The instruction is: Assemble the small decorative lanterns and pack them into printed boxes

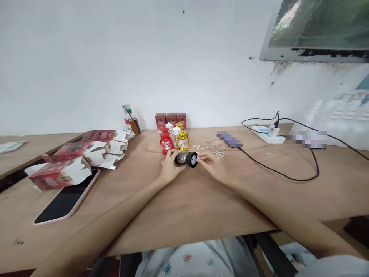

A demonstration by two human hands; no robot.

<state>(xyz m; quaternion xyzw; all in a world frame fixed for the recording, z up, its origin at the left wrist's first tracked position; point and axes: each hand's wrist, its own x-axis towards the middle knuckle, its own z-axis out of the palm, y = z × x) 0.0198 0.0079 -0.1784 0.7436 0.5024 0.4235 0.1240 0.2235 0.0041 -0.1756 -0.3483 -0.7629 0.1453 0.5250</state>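
A small black toy lantern (182, 158) lies tilted on its side in my left hand (170, 166), whose fingers are wrapped round it. Its round base, with a pale disc in the middle, faces right. My right hand (213, 164) is at that base, thumb and fingertips pinched together against its edge; whatever they pinch is too small to make out. Just behind my hands stand a red lantern (166, 143), a gold lantern (182, 141) and white lanterns (175, 135). Small round button cells (218, 153) and thin loose bits (210, 144) lie beyond my right hand.
Opened red-and-white boxes (62, 173) and a phone (67, 198) lie to the left. Upright red boxes (172, 121) and a bottle of brown liquid (133, 124) stand by the wall. On the right are a power strip (266, 134), a black cable (276, 176) and a blurred phone (230, 139).
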